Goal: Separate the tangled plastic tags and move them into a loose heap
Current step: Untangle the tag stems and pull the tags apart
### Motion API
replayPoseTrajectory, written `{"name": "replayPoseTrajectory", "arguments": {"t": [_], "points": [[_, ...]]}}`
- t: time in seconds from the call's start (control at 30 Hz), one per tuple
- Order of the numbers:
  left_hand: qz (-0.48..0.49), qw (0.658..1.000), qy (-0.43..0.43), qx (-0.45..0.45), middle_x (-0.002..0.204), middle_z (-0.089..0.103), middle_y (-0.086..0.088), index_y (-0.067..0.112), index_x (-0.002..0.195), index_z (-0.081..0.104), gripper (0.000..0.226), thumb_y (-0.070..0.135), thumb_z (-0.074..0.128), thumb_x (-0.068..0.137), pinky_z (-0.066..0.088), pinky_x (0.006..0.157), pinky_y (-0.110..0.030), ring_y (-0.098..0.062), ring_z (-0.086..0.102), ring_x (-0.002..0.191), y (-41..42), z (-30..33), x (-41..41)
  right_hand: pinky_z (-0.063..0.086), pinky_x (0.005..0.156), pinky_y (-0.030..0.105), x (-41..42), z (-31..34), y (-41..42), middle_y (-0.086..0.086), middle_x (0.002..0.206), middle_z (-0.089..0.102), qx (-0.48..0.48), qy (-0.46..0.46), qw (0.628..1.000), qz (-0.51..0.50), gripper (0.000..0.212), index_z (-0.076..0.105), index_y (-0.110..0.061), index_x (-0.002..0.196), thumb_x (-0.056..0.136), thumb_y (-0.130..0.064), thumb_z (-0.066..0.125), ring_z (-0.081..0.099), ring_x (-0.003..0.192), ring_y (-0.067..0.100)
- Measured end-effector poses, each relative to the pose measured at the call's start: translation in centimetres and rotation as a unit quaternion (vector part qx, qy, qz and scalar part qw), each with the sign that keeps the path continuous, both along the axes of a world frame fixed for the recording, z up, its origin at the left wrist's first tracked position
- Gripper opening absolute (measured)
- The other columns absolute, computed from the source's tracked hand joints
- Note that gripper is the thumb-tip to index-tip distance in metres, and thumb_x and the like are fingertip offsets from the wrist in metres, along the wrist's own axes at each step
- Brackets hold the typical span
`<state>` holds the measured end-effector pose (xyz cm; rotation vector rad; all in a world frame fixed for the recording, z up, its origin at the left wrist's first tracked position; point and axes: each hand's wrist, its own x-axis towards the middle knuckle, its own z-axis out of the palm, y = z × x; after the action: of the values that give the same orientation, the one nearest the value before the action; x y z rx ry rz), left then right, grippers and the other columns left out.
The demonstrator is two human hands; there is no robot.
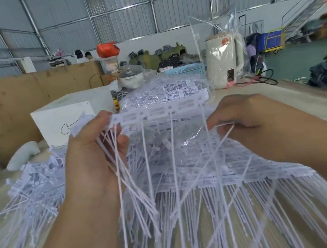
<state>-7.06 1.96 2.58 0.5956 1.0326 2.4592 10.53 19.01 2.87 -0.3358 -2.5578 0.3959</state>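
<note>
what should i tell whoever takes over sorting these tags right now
Left hand: holds one end of a joined strip of tags plus a bunch of loose tails.
Right hand: pinches a single tail at the strip's other end.
Stack of unseparated strips: in front on the table, partly under clear plastic film.
Done: a loose heap already lies to the left.
Left: pull the held strip apart, drop its tags on the heap, then work through the large stack.
</note>
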Motion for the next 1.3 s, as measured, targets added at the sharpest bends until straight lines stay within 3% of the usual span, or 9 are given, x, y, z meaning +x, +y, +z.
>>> {"name": "replayPoseTrajectory", "arguments": {"t": [0.27, 0.4, 0.47, 0.57, 0.67, 0.87, 1.07, 1.2, 1.3], "points": [[0.0, 1.0, -0.015, -0.005, 0.066, 0.05, 0.001, 0.012, 0.086, 0.059, 0.005, 0.012, 0.06, 0.09, 0.042, 0.045, -0.015, -0.007, 0.048, 0.053, 0.2, -0.2, -0.1, 0.034, 0.069, 0.026, 1.4, 1.3, -0.9, -0.021, 0.094, 0.046, -0.146, -0.089, 0.985, 0.012, 0.039, 0.061, -0.051, 0.099, 0.064, -0.057, 0.045, 0.052, 0.081, -0.005], [0.019, 1.0, -0.015, -0.018, 0.065, 0.051, -0.001, 0.009, 0.1, 0.057, 0.012, 0.013, 0.063, 0.09, 0.042, 0.043, -0.016, -0.008, 0.048, 0.049, 0.3, -0.1, -0.3, 0.034, 0.042, 0.018, 0.3, 1.9, -1.6, -0.006, 0.071, 0.05, -0.174, -0.221, 0.959, -0.032, 0.016, 0.067, -0.018, 0.092, 0.094, -0.01, 0.053, 0.049, 0.053, 0.012], [0.03, 0.999, -0.006, -0.019, 0.064, 0.054, -0.002, 0.007, 0.121, 0.054, 0.035, 0.013, 0.064, 0.089, 0.042, 0.043, -0.017, -0.01, 0.05, 0.048, 0.4, -0.2, -0.4, 0.033, 0.034, 0.019, -0.6, 1.8, -1.8, 0.007, 0.048, 0.05, -0.191, -0.278, 0.94, -0.037, 0.021, 0.061, -0.004, 0.08, 0.098, -0.012, 0.053, 0.041, 0.034, 0.016], [0.063, 0.997, 0.039, -0.019, 0.074, 0.059, -0.001, 0.004, 0.143, 0.042, 0.059, 0.009, 0.064, 0.088, 0.041, 0.042, -0.018, -0.009, 0.053, 0.052, 0.7, -0.5, -0.1, 0.042, 0.047, 0.02, -1.6, 1.7, -0.7, 0.007, 0.075, 0.057, -0.217, -0.165, 0.955, -0.114, 0.029, 0.059, -0.007, 0.074, 0.095, -0.026, 0.057, 0.051, 0.047, 0.012], [0.075, 0.995, 0.056, -0.014, 0.077, 0.062, 0.0, 0.006, 0.142, 0.042, 0.059, 0.007, 0.065, 0.087, 0.041, 0.042, -0.019, -0.01, 0.054, 0.056, 0.7, -0.6, -0.2, 0.049, 0.069, 0.033, 0.3, 0.4, -0.6, -0.003, 0.074, 0.064, -0.173, -0.149, 0.974, -0.01, 0.021, 0.066, -0.021, 0.08, 0.093, -0.034, 0.057, 0.058, 0.065, 0.013], [0.078, 0.995, 0.057, -0.019, 0.076, 0.061, -0.002, 0.004, 0.142, 0.043, 0.06, 0.006, 0.066, 0.086, 0.04, 0.042, -0.019, -0.01, 0.056, 0.054, 0.8, -0.7, -0.2, 0.044, 0.053, 0.013, 0.9, 0.6, 0.9, -0.016, 0.067, 0.065, -0.141, -0.087, 0.986, -0.033, 0.028, 0.067, -0.026, 0.073, 0.088, -0.003, 0.063, 0.058, 0.053, 0.001], [0.085, 0.991, 0.089, -0.044, 0.08, 0.06, -0.004, 0.01, 0.12, 0.055, 0.037, 0.008, 0.068, 0.086, 0.043, 0.045, -0.022, -0.015, 0.056, 0.06, 1.0, -0.8, 0.0, 0.039, 0.064, 0.004, 1.1, 0.8, 0.6, -0.022, 0.081, 0.062, 0.019, -0.097, 0.992, -0.073, 0.041, 0.061, -0.036, 0.074, 0.087, 0.003, 0.057, 0.054, 0.077, -0.013], [0.078, 0.991, 0.099, -0.051, 0.086, 0.06, -0.007, 0.004, 0.132, 0.052, 0.05, 0.009, 0.069, 0.085, 0.043, 0.044, -0.022, -0.014, 0.057, 0.061, 1.4, -1.2, 0.5, 0.042, 0.089, 0.024, -0.1, -0.1, 0.0, -0.015, 0.112, 0.056, 0.09, -0.157, 0.979, -0.094, 0.046, 0.053, -0.042, 0.09, 0.087, 0.004, 0.053, 0.051, 0.106, 0.01], [0.067, 0.992, 0.095, -0.046, 0.088, 0.061, -0.007, 0.006, 0.133, 0.052, 0.049, 0.007, 0.068, 0.086, 0.043, 0.043, -0.021, -0.013, 0.057, 0.059, 1.5, -1.2, 0.8, 0.043, 0.085, 0.026, -0.6, -0.6, -0.5, -0.015, 0.11, 0.057, 0.06, -0.148, 0.985, -0.071, 0.031, 0.053, -0.039, 0.091, 0.092, -0.009, 0.056, 0.052, 0.099, 0.009]]}}
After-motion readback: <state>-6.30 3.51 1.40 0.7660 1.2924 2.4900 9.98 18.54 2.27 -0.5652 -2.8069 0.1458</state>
